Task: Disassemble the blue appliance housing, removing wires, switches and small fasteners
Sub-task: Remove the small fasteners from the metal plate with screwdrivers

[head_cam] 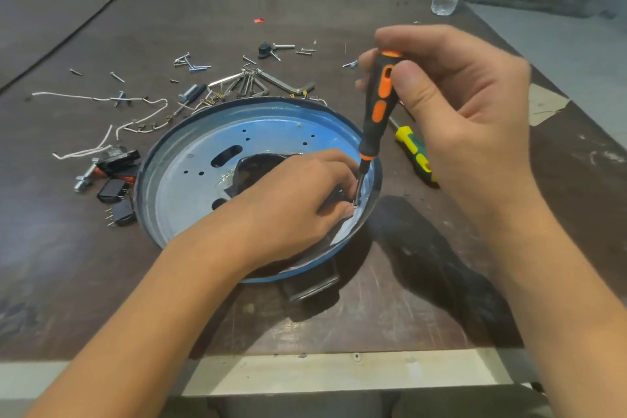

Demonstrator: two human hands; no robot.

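R hand (454, 105) grips screwdriver (376, 105); L hand (298, 193) curled at its tip in blue housing (190, 153), hold unclear.

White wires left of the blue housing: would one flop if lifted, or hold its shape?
Probably floppy: the white wires lie in loose curves on the table. Likely light, being thin. Their small metal end terminals might snag on nearby screws.
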